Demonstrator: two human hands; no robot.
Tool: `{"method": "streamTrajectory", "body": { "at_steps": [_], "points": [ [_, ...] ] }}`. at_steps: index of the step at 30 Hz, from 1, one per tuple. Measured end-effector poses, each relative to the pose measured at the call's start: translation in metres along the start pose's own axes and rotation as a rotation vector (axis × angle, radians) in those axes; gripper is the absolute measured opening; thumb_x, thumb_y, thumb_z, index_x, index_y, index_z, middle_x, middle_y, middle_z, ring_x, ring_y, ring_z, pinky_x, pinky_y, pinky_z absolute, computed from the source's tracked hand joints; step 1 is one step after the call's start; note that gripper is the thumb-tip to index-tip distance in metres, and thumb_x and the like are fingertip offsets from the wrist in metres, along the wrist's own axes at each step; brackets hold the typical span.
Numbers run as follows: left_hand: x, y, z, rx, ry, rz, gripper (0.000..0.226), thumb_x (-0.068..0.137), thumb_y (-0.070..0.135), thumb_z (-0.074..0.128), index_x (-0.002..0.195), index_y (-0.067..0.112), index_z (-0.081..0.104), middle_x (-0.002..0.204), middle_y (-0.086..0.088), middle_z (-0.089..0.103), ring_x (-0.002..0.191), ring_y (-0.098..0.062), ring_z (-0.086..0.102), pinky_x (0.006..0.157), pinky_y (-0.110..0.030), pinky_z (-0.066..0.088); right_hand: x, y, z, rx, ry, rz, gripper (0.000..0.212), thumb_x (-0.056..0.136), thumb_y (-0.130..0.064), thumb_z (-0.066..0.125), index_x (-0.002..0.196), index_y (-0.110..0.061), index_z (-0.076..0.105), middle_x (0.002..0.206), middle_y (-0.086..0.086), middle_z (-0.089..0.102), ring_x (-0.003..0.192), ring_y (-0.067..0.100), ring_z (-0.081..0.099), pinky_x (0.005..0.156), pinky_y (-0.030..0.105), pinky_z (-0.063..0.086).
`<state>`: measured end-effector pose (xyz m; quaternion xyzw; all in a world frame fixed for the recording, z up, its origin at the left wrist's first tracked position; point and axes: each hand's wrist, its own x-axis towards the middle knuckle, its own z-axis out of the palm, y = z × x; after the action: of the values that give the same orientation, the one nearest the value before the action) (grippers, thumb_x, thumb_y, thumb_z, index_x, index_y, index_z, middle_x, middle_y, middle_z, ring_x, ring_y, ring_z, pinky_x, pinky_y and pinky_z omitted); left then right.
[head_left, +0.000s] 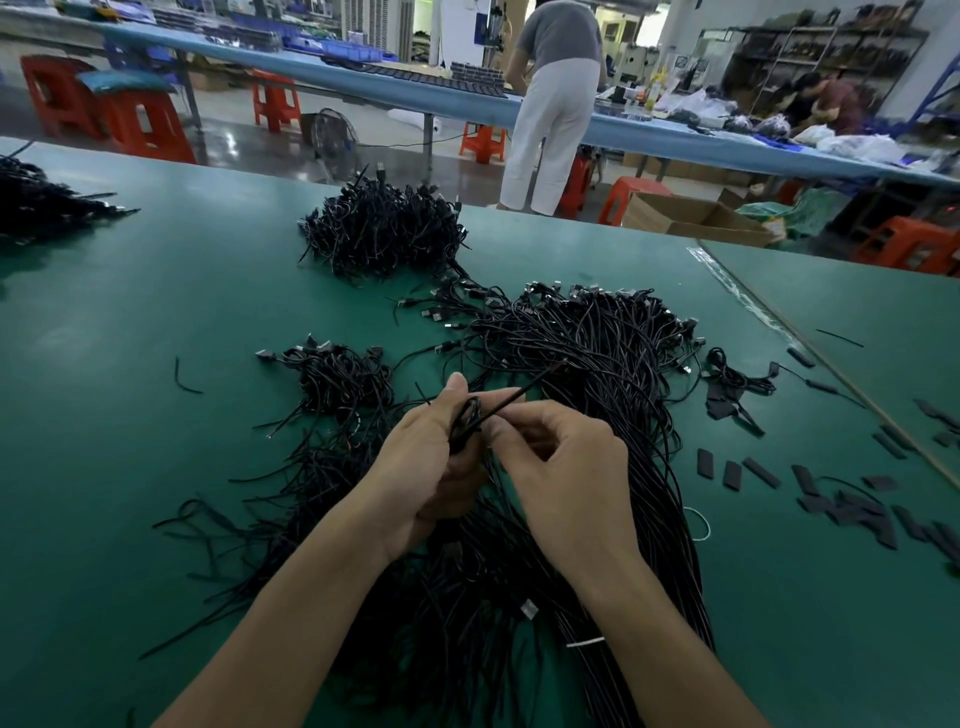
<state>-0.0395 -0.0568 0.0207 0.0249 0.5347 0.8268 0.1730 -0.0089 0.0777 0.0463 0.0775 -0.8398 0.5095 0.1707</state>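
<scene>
Both forearms reach in from the lower edge and meet over the green counter (156, 312). The left hand (431, 467) is turned on its side, thumb uppermost, fingers curled round a small coil of black cable (466, 422). The coil is held above the counter, over the near end of the big bundle. The right hand (566, 467) faces it, knuckles up, and pinches between thumb and forefinger a thin black strand (514, 393). This strand, probably a tie, runs from the coil up and to the right.

Four masses of black cable lie on the counter:
- a long bundle (597, 353) under and beyond the hands, bound near the wrist by one white band (584, 643);
- a small heap (337, 376) left of the hands;
- a dense heap (384, 228) at the far edge;
- a heap (41, 197) at far left.

Flat black sleeve pieces (732, 474) are scattered at the right, three of them side by side. Any print on the plugs is too small to read.

One standing person (556, 104) works at the blue bench behind.
</scene>
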Motion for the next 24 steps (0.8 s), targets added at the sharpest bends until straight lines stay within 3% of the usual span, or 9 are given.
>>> {"method": "streamTrajectory", "body": {
  "at_steps": [4,7,10,13,14,17,20,22,24],
  "points": [
    [0.002,0.000,0.001,0.016,0.020,0.002,0.052,0.103,0.051,0.034,0.111,0.022,0.076,0.040,0.005,0.026,0.028,-0.007,0.021,0.033,-0.014,0.020,-0.004,0.001,0.000,-0.077,-0.039,0.030,0.025,0.093,-0.022,0.069,0.074,-0.037,0.067,0.070,-0.009,0.070,0.064,0.011,0.064,0.059,0.030,0.052],
    [0.003,-0.002,0.001,0.064,0.107,0.012,0.054,0.103,0.053,0.035,0.103,0.021,0.079,0.041,0.005,0.027,0.031,-0.009,0.021,0.035,-0.015,0.021,-0.006,0.000,0.001,-0.164,-0.105,-0.014,0.016,0.095,-0.019,0.065,0.084,-0.028,0.071,0.078,-0.010,0.068,0.075,0.006,0.063,0.068,0.025,0.053],
    [0.004,-0.004,0.004,0.117,0.215,-0.002,0.062,0.102,0.055,0.038,0.072,0.018,0.077,0.043,0.004,0.034,0.034,-0.010,0.025,0.039,-0.018,0.022,-0.012,-0.003,0.003,-0.365,-0.202,-0.204,0.013,0.101,-0.021,0.056,0.097,-0.021,0.068,0.096,-0.013,0.061,0.087,0.003,0.057,0.079,0.021,0.052],
    [0.006,-0.008,0.005,0.157,0.257,-0.006,0.066,0.101,0.054,0.042,0.044,0.022,0.049,0.047,0.003,0.032,0.038,-0.011,0.023,0.045,-0.024,0.016,-0.015,-0.007,0.001,-0.645,-0.194,-0.419,0.007,0.099,-0.017,0.059,0.096,-0.016,0.066,0.092,-0.005,0.061,0.084,0.010,0.057,0.070,0.023,0.054],
    [0.005,-0.008,0.005,0.167,0.243,-0.002,0.063,0.101,0.054,0.042,0.046,0.023,0.045,0.049,0.001,0.031,0.041,-0.014,0.021,0.049,-0.029,0.014,-0.016,-0.008,0.000,-0.706,-0.200,-0.473,0.001,0.094,-0.014,0.066,0.094,-0.015,0.066,0.089,-0.003,0.061,0.082,0.012,0.058,0.066,0.025,0.054],
    [0.002,-0.009,-0.001,0.216,0.091,-0.009,0.060,0.102,0.053,0.041,0.070,0.003,0.049,0.060,-0.008,0.025,0.058,-0.030,0.010,0.056,-0.042,0.011,-0.020,-0.012,0.000,-0.807,-0.244,-0.553,0.023,0.074,-0.006,0.081,0.091,-0.013,0.066,0.085,0.000,0.061,0.076,0.015,0.056,0.060,0.025,0.047],
    [0.000,-0.011,-0.004,0.229,-0.023,-0.094,0.064,0.101,0.055,0.042,0.088,-0.006,0.051,0.068,-0.012,0.019,0.067,-0.034,0.007,0.056,-0.040,0.010,-0.021,-0.011,-0.001,-0.851,-0.249,-0.617,0.025,0.073,-0.008,0.082,0.093,-0.012,0.067,0.091,0.001,0.062,0.079,0.016,0.054,0.066,0.026,0.045],
    [0.000,-0.012,-0.006,0.207,-0.062,-0.125,0.062,0.101,0.056,0.043,0.090,-0.004,0.054,0.067,-0.009,0.024,0.068,-0.033,0.007,0.054,-0.037,0.011,-0.020,-0.011,-0.001,-0.873,-0.253,-0.601,0.027,0.074,-0.011,0.083,0.096,-0.013,0.067,0.094,0.000,0.063,0.083,0.016,0.054,0.072,0.027,0.047],
    [0.000,-0.013,-0.006,0.186,-0.068,-0.138,0.055,0.100,0.056,0.044,0.077,0.007,0.053,0.061,-0.004,0.029,0.060,-0.026,0.009,0.049,-0.031,0.013,-0.019,-0.010,0.000,-0.876,-0.236,-0.553,0.031,0.073,-0.012,0.084,0.100,-0.012,0.067,0.095,0.000,0.063,0.084,0.015,0.056,0.074,0.026,0.049]
  ]
}}
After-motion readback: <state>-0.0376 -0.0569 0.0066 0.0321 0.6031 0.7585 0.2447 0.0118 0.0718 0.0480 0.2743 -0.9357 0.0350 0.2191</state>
